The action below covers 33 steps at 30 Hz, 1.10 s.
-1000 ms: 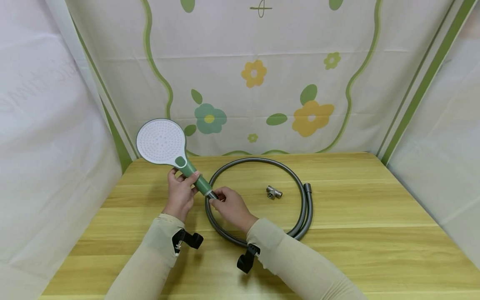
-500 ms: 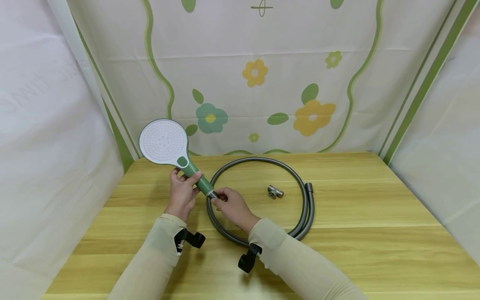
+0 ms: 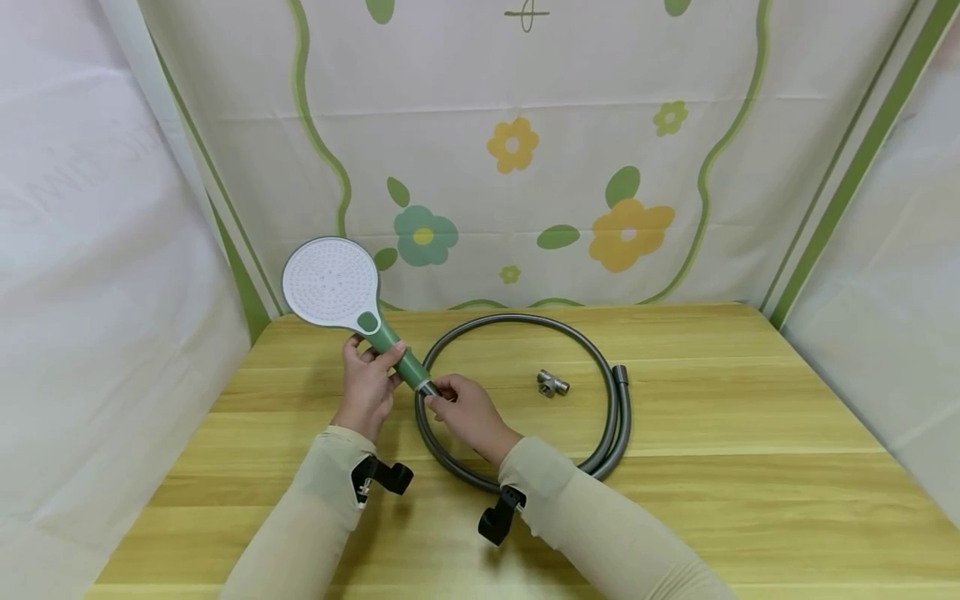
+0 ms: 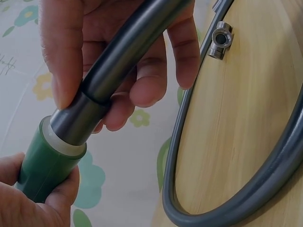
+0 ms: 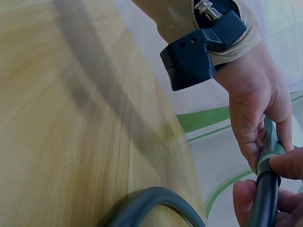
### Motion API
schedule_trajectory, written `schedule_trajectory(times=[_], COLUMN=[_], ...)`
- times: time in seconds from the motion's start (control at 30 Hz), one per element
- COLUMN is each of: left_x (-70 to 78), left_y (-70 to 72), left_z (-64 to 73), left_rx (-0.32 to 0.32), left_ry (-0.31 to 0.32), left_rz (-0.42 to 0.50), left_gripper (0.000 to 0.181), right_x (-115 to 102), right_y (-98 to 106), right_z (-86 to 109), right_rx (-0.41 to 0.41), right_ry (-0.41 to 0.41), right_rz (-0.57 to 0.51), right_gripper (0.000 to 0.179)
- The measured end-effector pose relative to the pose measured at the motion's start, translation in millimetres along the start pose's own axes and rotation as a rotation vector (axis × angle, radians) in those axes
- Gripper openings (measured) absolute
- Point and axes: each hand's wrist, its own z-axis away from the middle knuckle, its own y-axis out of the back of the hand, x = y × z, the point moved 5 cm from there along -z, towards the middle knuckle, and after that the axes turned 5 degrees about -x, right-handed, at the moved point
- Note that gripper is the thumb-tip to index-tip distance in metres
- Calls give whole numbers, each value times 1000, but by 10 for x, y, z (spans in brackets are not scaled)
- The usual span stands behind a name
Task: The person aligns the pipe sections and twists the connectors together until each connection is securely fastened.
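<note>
On the wooden table (image 3: 750, 433) a dark hose (image 4: 135, 49) was looped, one end raised. Above the table's left side, the shower head (image 3: 330, 283) was held tilted, its green handle slanted down rightward. The handle was gripped by the left hand (image 3: 366, 396), thumb across its front. The hose's collar was pinched at the handle's end by the right hand (image 3: 472, 418). Within the loop, a metal tee fitting (image 3: 553, 383) was noted.
</note>
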Motion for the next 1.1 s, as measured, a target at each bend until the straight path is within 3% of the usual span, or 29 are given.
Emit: schedule_trajectory(times=[0.23,0.53,0.9,1.1], left_x=[-4,-9,-6,-17], left_y=[-9,-19,-12,-11], left_z=[9,8,1,2], left_rx=[1,6,3,8], left_ry=[-7,-18,-22,-26], left_rz=[1,12,6,17], left_gripper=[77,76,77,76], right_x=[7,-6,-103,-105], right_y=[18,28,13,6], right_z=[19,63,92,94], right_rx=[11,28,88,111], right_ry=[-2,24,73,65], right_rz=[41,121,297,329], right_gripper=[33,54,49,42])
